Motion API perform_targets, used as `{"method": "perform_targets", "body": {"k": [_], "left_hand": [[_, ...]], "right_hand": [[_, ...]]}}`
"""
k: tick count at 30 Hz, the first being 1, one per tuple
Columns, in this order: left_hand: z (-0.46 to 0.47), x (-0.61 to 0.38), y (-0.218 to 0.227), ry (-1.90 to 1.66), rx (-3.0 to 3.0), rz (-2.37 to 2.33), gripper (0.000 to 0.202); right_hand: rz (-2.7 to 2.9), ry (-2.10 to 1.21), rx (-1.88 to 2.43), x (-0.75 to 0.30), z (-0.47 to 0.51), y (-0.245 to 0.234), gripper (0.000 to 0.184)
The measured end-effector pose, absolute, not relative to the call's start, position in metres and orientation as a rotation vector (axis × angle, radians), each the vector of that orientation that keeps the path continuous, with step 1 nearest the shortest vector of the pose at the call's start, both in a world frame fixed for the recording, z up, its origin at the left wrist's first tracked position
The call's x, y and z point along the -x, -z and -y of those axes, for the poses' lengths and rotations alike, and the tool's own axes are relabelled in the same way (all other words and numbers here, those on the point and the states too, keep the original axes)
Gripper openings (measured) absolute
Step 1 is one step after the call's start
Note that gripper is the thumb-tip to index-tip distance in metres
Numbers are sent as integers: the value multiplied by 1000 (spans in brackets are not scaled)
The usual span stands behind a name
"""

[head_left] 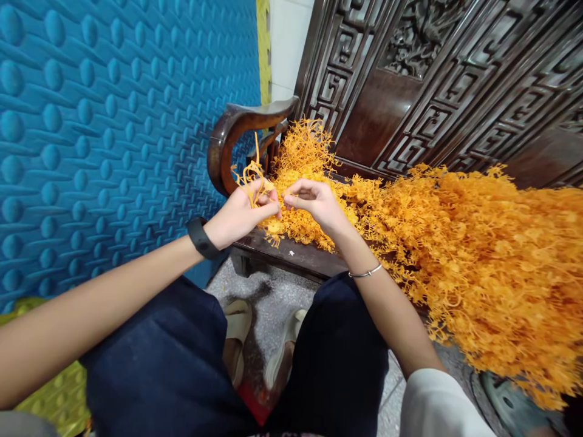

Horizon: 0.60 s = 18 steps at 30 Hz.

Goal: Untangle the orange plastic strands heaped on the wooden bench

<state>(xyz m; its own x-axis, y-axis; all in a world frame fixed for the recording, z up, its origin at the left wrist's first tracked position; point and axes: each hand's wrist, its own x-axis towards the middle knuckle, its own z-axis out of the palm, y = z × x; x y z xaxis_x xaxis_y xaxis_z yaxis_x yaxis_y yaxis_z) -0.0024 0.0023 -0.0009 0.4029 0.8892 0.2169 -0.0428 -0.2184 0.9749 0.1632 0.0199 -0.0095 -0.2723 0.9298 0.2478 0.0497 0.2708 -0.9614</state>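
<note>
Mat: a blue foam panel stood at my left, moulded in rows of raised ovals and ridges, matte and soft-looking; its top and left edge ran out of view.
Left hand: my left hand, a black band on the wrist, was closed with fingertips pinched on a small orange sprig, thin, forked and plastic-looking, whose strands stuck up above my knuckles.
Armrest: a curved dark wooden armrest, glossy and rounded, rose just behind that hand; its lower part was hidden by the hand and the sprigs.
Right hand: my right hand, a thin silver bangle on the wrist, had its fingers curled inward and pressed together, tips meeting the left fingertips; what it pinched I cannot tell, since the fingers covered it.
Pile: a big orange heap of the same branching, frilly pieces lay on the surface of the bench seat, dark polished wood, spreading rightward and cut off at the right edge.
Backrest: a carved dark backrest with angular fret patterns stood behind the heap; its central relief was too blurred to make out.
</note>
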Motion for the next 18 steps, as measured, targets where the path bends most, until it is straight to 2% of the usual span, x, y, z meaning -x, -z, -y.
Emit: {"method": "perform_targets", "body": {"k": [7,18], "left_hand": [[-5,-8,-2,-1221,-1480,-764,24],[-21,-23,8,-1352,-1360,-806,24]], "right_hand": [[1187,-1119,990,-150,-16,8,8],[845,-1122,1064,-133,-27,6,13]]}}
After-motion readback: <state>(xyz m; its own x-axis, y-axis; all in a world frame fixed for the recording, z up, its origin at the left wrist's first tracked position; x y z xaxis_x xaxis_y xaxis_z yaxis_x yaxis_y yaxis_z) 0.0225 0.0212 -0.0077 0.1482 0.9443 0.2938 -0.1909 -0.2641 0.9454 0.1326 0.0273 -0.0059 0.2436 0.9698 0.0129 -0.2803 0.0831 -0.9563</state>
